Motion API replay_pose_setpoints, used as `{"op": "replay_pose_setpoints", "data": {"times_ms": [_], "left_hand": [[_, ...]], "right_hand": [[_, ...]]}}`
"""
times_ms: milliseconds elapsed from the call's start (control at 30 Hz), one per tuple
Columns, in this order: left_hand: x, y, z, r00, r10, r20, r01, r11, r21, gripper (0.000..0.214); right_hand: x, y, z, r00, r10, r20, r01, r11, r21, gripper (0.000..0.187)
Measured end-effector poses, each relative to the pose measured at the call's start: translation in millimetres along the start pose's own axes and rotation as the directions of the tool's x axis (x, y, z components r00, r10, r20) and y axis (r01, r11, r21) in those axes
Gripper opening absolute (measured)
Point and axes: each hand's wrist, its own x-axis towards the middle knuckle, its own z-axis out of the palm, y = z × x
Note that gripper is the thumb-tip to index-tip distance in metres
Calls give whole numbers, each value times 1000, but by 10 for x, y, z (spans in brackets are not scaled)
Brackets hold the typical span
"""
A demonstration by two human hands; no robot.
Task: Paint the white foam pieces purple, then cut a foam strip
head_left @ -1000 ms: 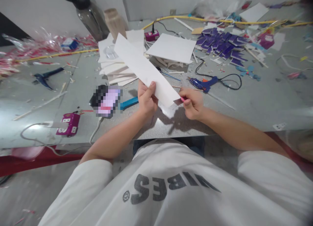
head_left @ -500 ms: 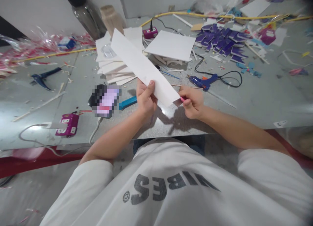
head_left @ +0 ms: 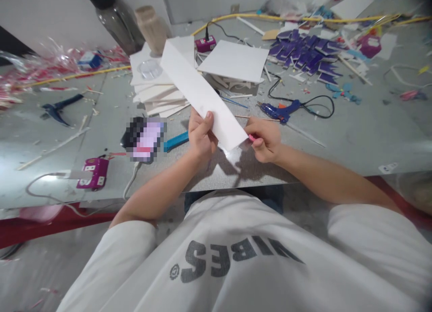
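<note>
My left hand (head_left: pixel 202 134) is closed on a long white strip of board (head_left: pixel 204 96), thumb on top and fingers underneath. The strip is held up at a slant, its far end over a stack of white sheets (head_left: pixel 162 98). At its near right corner my right hand (head_left: pixel 265 140) pinches a small pink object (head_left: pixel 251 137); most of it is hidden by the fingers, so its kind does not show. A flat blue bar-shaped thing (head_left: pixel 176 142) lies just left of my left hand. Beyond my right hand rests a blue glue gun (head_left: pixel 281 110) with a black cord.
A phone (head_left: pixel 148 138) and a purple power socket (head_left: pixel 93 172) lie to the left, with cables. Purple cut pieces (head_left: pixel 305 53) are heaped at the back right. A dark bottle (head_left: pixel 118 24) and a beige vase (head_left: pixel 150 28) stand at the back. Scraps are scattered around.
The strip's far end has shifted slightly right and its near end has tilted a little lower. Both hands keep their hold in nearly the same place.
</note>
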Motion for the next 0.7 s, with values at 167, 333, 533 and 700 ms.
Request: {"op": "replay_pose_setpoints", "data": {"times_ms": [167,333,533,700], "left_hand": [[20,36,-9,999,6,37,-9,998,56,72],[-66,92,37,990,54,133,-65,994,84,79],[-281,88,74,953,-78,293,31,986,162,71],[-290,143,94,961,-127,246,84,980,178,79]], "right_hand": [[0,68,-34,1000,-5,25,5,1000,-25,46],[-4,114,-88,999,28,45,-26,998,-54,51],[-9,113,-124,994,13,111,1,991,-133,51],[16,39,-131,993,-72,91,91,971,-222,43]]}}
